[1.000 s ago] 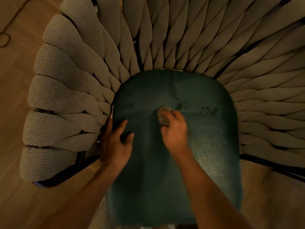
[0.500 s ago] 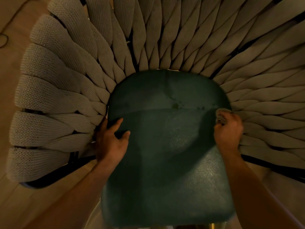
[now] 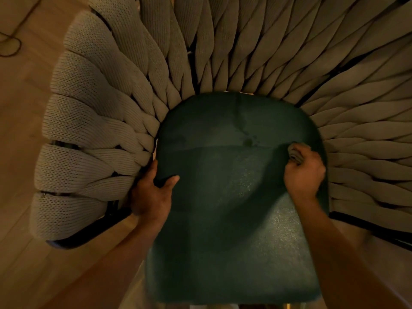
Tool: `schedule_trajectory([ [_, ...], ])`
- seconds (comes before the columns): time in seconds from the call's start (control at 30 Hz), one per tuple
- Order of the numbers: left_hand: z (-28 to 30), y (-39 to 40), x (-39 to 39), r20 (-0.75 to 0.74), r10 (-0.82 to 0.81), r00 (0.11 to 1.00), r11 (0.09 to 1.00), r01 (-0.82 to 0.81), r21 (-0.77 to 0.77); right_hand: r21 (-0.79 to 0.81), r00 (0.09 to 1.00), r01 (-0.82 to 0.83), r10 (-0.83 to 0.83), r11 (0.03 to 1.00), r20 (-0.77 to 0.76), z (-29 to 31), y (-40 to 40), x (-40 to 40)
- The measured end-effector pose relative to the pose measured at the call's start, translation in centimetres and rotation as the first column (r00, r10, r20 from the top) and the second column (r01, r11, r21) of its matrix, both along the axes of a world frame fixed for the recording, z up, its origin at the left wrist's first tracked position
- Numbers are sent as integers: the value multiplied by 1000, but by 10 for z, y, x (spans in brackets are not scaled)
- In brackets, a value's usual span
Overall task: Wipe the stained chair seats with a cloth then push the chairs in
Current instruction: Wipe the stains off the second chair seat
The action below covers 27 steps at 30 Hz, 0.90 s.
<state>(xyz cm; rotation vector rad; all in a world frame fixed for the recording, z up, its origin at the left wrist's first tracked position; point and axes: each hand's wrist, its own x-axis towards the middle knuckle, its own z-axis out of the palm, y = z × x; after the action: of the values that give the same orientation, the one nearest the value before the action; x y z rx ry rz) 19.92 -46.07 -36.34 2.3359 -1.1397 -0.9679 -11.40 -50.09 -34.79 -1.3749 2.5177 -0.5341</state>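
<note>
The right hand (image 3: pixel 304 173) is curled round a bunched cloth (image 3: pixel 295 153), which is pressed on the green seat (image 3: pixel 234 219) near its right edge. Dark stains (image 3: pixel 249 140) are seen on the seat to the left of that hand, just beyond it. The seat's left edge is gripped by the left hand (image 3: pixel 153 192), thumb on top. Woven straps (image 3: pixel 93 130) are fanned round both hands.
</note>
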Motion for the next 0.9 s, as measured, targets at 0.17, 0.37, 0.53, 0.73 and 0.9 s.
schedule_trajectory([
  [0.17,6,0,-4,27,-10,1000,999,9,37,-16,960,-215,214,977,179,6,-6,93],
  [0.37,1,-3,2,-137,83,987,997,-83,5,-96,797,-515,517,852,312,2,-14,223],
  [0.53,18,-11,-9,-197,265,944,963,-268,10,-100,739,-612,613,784,281,1,-23,257],
  [0.73,25,-4,-10,58,-231,971,972,227,64,-9,793,-601,597,799,119,0,-27,201],
  [0.9,29,-15,-18,160,-478,864,876,453,167,17,889,-455,453,890,64,-1,-27,107],
])
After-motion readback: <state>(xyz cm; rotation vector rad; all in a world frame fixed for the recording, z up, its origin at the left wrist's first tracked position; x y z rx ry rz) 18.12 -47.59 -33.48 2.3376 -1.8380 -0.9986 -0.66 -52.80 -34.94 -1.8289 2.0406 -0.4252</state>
